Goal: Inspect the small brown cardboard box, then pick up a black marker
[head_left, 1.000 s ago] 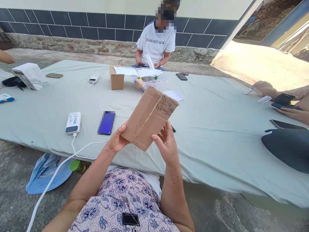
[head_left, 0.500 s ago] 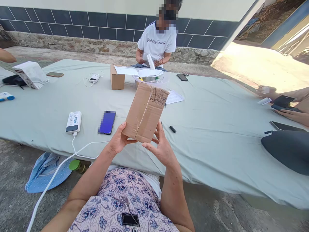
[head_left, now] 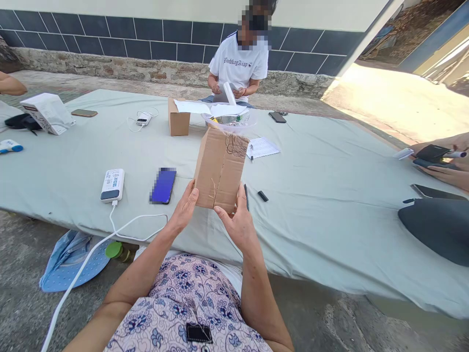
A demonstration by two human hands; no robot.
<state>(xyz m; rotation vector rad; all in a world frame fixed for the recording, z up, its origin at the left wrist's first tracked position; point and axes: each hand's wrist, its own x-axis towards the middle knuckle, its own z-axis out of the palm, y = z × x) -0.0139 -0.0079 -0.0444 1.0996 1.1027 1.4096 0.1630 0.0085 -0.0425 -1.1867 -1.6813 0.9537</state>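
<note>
A brown cardboard box (head_left: pixel 221 168) is held up between both hands above the near edge of the table. Dark pen scribbles mark its upper right corner, and a seam runs down its front. My left hand (head_left: pixel 184 208) grips the lower left side, thumb on the front face. Gripping the lower right corner, my right hand (head_left: pixel 238 220) has its thumb on the front and fingers along the side. A phone with a blue screen (head_left: pixel 163 186) lies left of the box; a small black stick-like object (head_left: pixel 263 196) lies to its right.
A white power bank (head_left: pixel 112 186) with a cable sits left on the cloth-covered table (head_left: pixel 322 205). Beyond the box stand a clear plastic bowl (head_left: pixel 249 120) with papers and another cardboard box (head_left: pixel 179 120). A person (head_left: pixel 238 63) sits opposite; another person's hand (head_left: pixel 439 171) shows at right.
The box has turned more upright and shifted slightly left in my hands. My right hand has moved left and closed in on its corner. The person opposite now holds a grey sheet-like thing.
</note>
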